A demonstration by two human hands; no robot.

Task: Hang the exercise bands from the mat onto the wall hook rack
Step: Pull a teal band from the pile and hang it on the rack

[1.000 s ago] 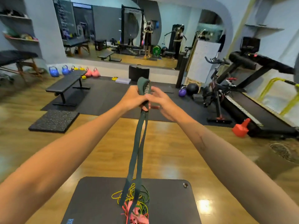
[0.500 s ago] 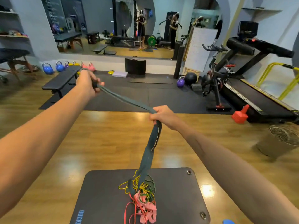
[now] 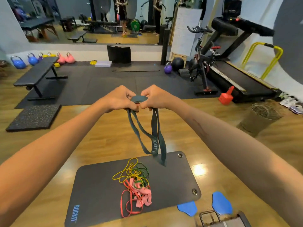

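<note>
A dark green exercise band [image 3: 155, 141] hangs folded in loops from both my hands, clear of the floor. My left hand [image 3: 118, 99] and my right hand [image 3: 156, 97] meet in front of me, each pinching the band's top fold. Below lies a black mat [image 3: 98, 185] on the wooden floor. On the mat sits a tangled pile of bands: thin yellow bands [image 3: 126, 172], green bands [image 3: 142, 174], a red band [image 3: 126, 203] and a wide pink band [image 3: 142, 195]. No wall hook rack is in sight.
Two blue discs [image 3: 221, 203] and a metal-handled object [image 3: 219, 220] lie right of the mat. A mesh bin [image 3: 260, 118] stands at right. A bench [image 3: 36, 72], kettlebells [image 3: 32, 58], an exercise bike [image 3: 203, 63] and a treadmill [image 3: 237, 76] are further off.
My left hand came back from the far left to meet my right hand. The dark green band, earlier stretched out with its end in the pile, is now folded into loops and lifted off the mat.
</note>
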